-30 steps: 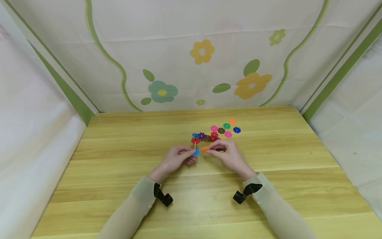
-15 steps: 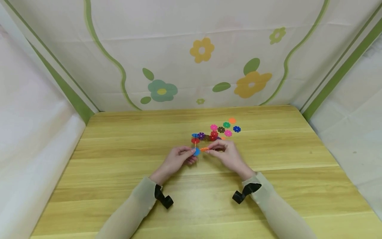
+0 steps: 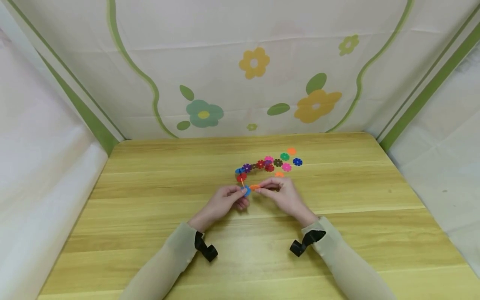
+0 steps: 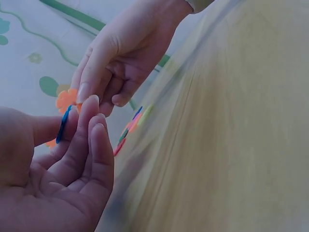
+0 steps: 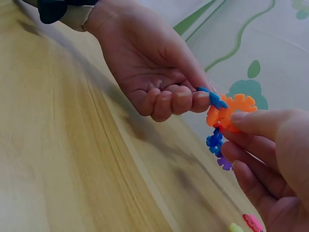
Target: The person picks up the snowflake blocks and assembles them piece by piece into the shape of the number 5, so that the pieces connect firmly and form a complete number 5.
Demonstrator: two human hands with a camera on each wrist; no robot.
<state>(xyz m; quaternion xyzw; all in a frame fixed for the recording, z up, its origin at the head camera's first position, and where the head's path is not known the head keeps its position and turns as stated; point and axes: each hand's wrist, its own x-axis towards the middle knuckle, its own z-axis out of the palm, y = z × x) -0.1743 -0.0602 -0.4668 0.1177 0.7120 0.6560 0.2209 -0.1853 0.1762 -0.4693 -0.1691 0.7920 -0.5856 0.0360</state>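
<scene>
- Wooden table (image 3: 356, 216): spans the scene.
- Left hand (image 3: 225, 201) pinches a blue disc (image 3: 246, 191); right hand (image 3: 283, 196) pinches an orange disc (image 3: 255, 187). Pushing at a skewed angle could make either pinch slip.
- Disc chain (image 3: 246, 168): runs far from the blue disc, then bends right; a tug might part it.
- Orange disc: between both hands, meeting the blue one, facing left, nearly edge-on, its longer outline left-right.

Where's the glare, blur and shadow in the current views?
Head: pale sheen on the near-centre tabletop, otherwise fairly even light. Left wrist: dimmer, wood grain smeared, background colored pieces soft. Right wrist: also dim, soft dark shadows across the tabletop, orange pieces bright.
</scene>
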